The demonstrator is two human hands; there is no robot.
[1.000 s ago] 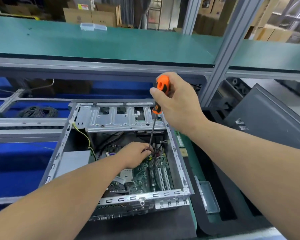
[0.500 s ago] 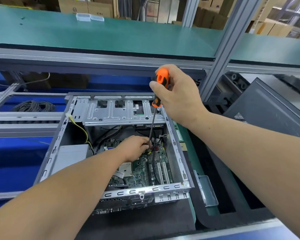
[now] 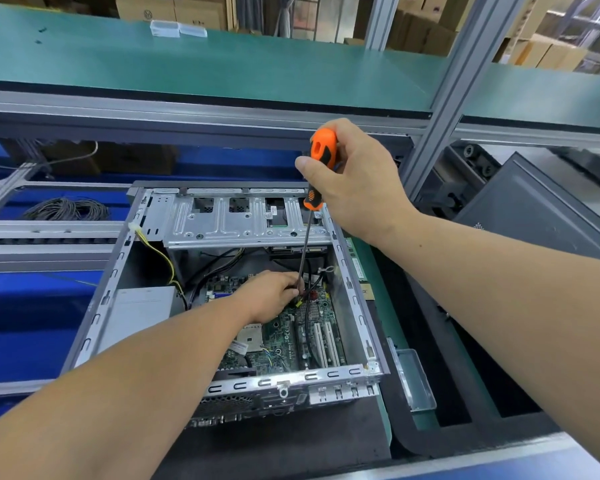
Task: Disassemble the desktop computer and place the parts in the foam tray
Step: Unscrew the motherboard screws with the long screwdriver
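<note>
Right hand [image 3: 357,181] clamps screwdriver [image 3: 321,157] above motherboard [image 3: 291,337]; left hand [image 3: 269,296] steadies its tip.

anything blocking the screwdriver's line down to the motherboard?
Partly. The screwdriver shaft runs clear past the drive cage, but near the motherboard the left hand and black cables crowd the tip, hiding the contact point.

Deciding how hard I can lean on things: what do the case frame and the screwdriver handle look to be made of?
Case frame: looks like bare stamped sheet steel, going by its dull silver sheen and its punched slots and ribs. Screwdriver, gripped by the right hand: the handle looks like moulded orange plastic with black, probably rubbery, grip inserts; the shaft is thin dark metal.
</note>
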